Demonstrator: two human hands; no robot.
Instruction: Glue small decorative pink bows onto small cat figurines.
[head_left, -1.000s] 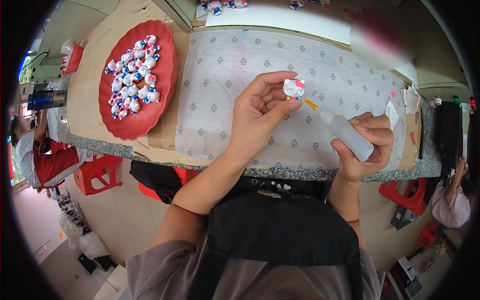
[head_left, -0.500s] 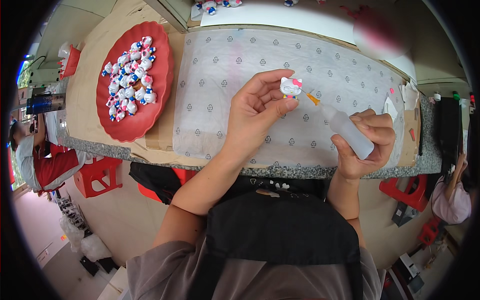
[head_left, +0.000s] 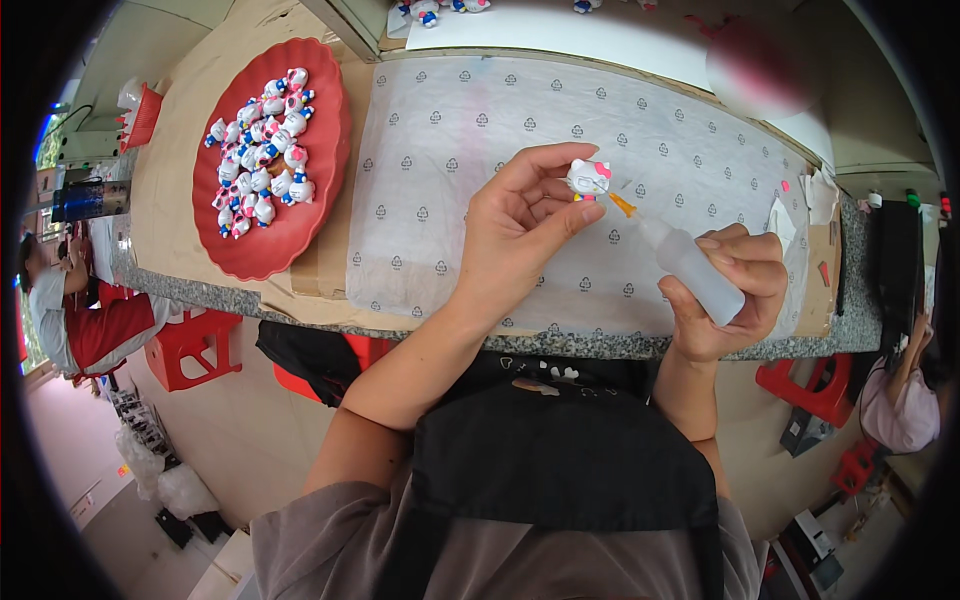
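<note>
A white sheet [head_left: 430,120] is carrying rows of small black triangular arrow marks, with tiny lettering under them that is coming out too small to read. Above it, the left hand [head_left: 515,225] is pinching a small white cat figurine [head_left: 588,178] between thumb and fingers, its head pointing up and its pink bow showing. The right hand [head_left: 740,290] is gripping a cloudy plastic bottle [head_left: 700,275], whose orange tip [head_left: 622,205] is pointing at the figurine from just beside it; whether the two are touching, I cannot tell.

To the left, a red scalloped plate [head_left: 330,150] is sitting on cardboard [head_left: 170,215] and holding a heap of similar figurines [head_left: 262,140]. A red basket [head_left: 145,118] is standing beyond it. At the upper right, a blurred pink-and-white round thing [head_left: 760,65] is hanging over the far side of the sheet, well apart from the hands.

The speckled table edge [head_left: 600,346] is running in front of the person, the forearms crossing over it. A raised ledge [head_left: 560,25] is bounding the far side, and the sheet is spreading between the plate and the left hand.
</note>
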